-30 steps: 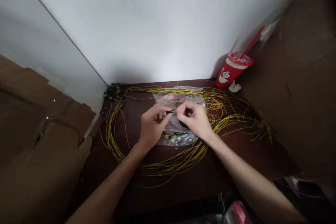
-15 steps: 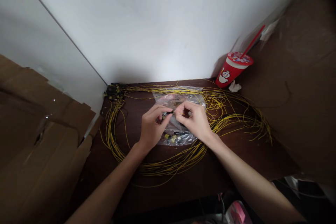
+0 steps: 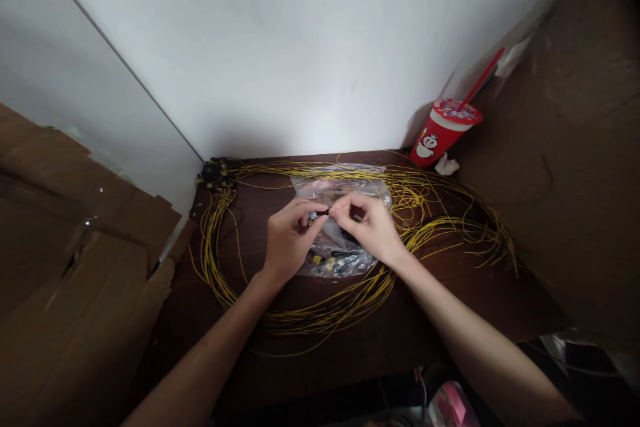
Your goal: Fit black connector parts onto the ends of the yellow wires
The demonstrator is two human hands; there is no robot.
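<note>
Right hand (image 3: 367,225) sits closer to left hand (image 3: 289,237) now; left's pinching a black piece (image 3: 323,213), can't tell what right's pinching.

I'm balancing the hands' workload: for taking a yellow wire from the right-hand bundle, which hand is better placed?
Probably the right hand: it is nearer those yellow wires, while the left hand, farther off, pinches a small black piece.

Wires (image 3: 320,321) loop round 1 bag (image 3: 333,235), apparently holding parts (image 3: 318,259); the cup (image 3: 440,137) stands behind, rightward.
</note>
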